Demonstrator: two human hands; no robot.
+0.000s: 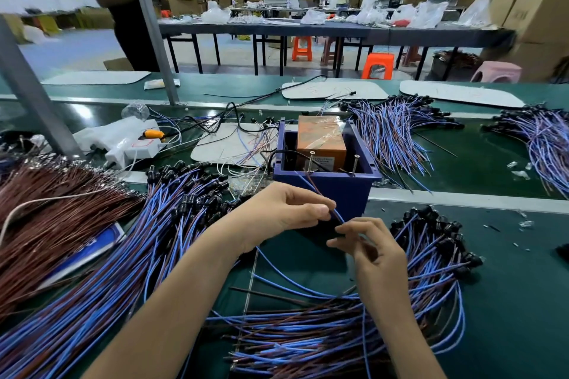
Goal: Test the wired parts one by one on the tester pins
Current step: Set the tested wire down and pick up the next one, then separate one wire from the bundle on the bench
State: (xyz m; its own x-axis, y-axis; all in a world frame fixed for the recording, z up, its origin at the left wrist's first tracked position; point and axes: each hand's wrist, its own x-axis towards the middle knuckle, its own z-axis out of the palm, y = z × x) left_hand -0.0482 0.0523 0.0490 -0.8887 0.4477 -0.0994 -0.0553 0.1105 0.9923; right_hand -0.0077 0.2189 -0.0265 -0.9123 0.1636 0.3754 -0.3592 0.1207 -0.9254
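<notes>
A blue box tester holds an orange block, and two upright screw pins rise from it. My left hand pinches one wired part, whose blue and brown leads rise toward the pins. Just below and to the right, my right hand curls its fingers by the same part's blue wire; whether it pinches the wire is unclear. Heaps of blue-and-brown wired parts with black heads lie to the left and to the right of my hands.
Brown wire bundles lie at the far left. More wired parts are piled behind the tester on the green belt. A white power strip sits at the back left beside a slanted metal post. A person stands beyond the belt.
</notes>
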